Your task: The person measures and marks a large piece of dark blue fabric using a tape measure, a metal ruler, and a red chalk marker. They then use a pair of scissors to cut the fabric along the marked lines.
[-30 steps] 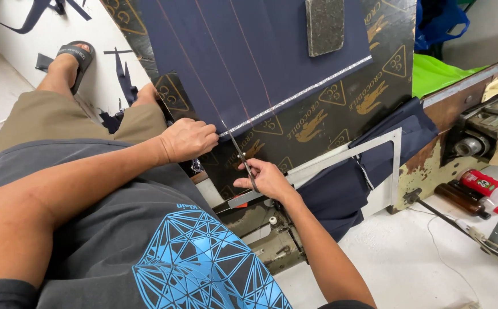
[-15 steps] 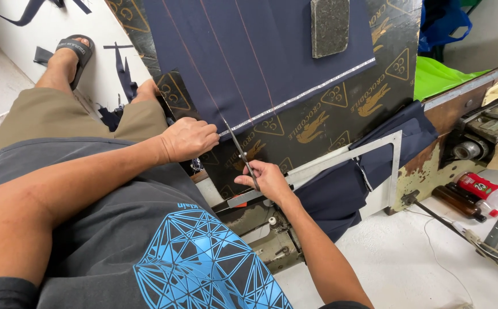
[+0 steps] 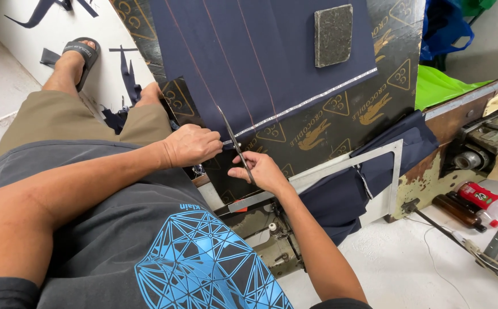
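Your right hand point(image 3: 263, 171) has its fingers closed through the handles of the scissors point(image 3: 234, 140), blades narrow, pointing toward 11 o'clock into the near edge of the navy cloth point(image 3: 260, 57). Just beside it at 9 o'clock, your left hand point(image 3: 194, 144) pinches that edge; what the fingertips grip is hidden. At 3 o'clock a metal square point(image 3: 375, 157) lies on the worktop point(image 3: 340, 126), over darker folded cloth. Farther, at 1 o'clock, a grey block point(image 3: 333, 34) sits on the cloth, with open cloth all around it. The cloth's far edge is cut off.
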